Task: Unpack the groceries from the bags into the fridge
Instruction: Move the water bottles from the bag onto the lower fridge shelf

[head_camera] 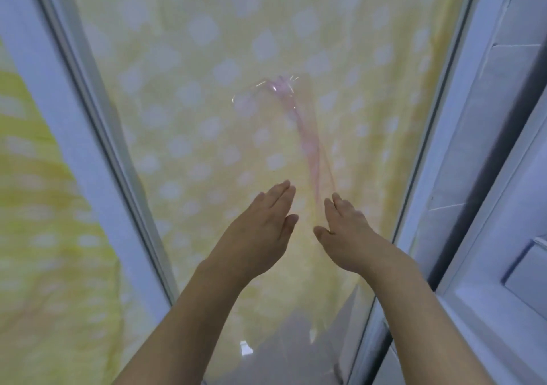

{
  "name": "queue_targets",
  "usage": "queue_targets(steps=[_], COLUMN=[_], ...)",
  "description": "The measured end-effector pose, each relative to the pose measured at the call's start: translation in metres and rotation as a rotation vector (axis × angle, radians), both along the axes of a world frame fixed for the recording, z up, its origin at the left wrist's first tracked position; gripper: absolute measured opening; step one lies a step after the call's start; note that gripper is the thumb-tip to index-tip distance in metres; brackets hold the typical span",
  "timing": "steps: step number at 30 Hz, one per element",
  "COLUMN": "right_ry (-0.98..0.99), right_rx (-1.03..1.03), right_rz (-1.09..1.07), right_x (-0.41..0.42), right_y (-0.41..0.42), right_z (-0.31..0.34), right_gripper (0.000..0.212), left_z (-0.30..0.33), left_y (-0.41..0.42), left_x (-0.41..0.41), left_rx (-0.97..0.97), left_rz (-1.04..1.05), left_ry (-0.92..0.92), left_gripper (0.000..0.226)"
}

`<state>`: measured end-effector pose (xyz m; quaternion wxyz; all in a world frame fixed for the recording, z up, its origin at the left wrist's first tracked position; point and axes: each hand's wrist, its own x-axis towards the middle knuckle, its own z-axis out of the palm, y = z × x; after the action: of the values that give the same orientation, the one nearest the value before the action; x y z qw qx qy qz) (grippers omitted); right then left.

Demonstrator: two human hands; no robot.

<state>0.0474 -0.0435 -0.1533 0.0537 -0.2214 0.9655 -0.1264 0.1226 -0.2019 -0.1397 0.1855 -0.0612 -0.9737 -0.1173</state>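
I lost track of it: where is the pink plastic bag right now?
The pink plastic bag floats in the middle of the head view, just above the right hand, in front of the yellow spotted cloth.

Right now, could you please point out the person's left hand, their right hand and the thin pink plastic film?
left hand (260,225), head view, back of the hand.
right hand (347,230), head view, back of the hand.
thin pink plastic film (309,148), head view, its stretched middle strand.

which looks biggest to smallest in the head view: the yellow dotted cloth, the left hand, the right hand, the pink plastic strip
1. yellow dotted cloth, fills most of the view
2. left hand and right hand, alike in size, so unranked
3. pink plastic strip, thin, blurred and see-through, its full extent is hard to tell
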Motion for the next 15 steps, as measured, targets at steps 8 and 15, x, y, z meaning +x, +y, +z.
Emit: queue_targets(steps=[8,15], right_ry=[0.03,0.061], right_rx=[0.007,-0.002], right_rz=[0.117,0.188], right_x=[0.032,0.075], right_y=[-0.047,-0.09], right_z=[0.008,0.021], right_gripper=[0.064,0.064], left_z=[0.008,0.016], left_y=[-0.044,-0.081], left_x=[0.047,0.098], left_rx=[-0.044,-0.04], left_rz=[0.172,0.226], left_ry=[-0.001,0.049], left_gripper=[0.056,0.054])
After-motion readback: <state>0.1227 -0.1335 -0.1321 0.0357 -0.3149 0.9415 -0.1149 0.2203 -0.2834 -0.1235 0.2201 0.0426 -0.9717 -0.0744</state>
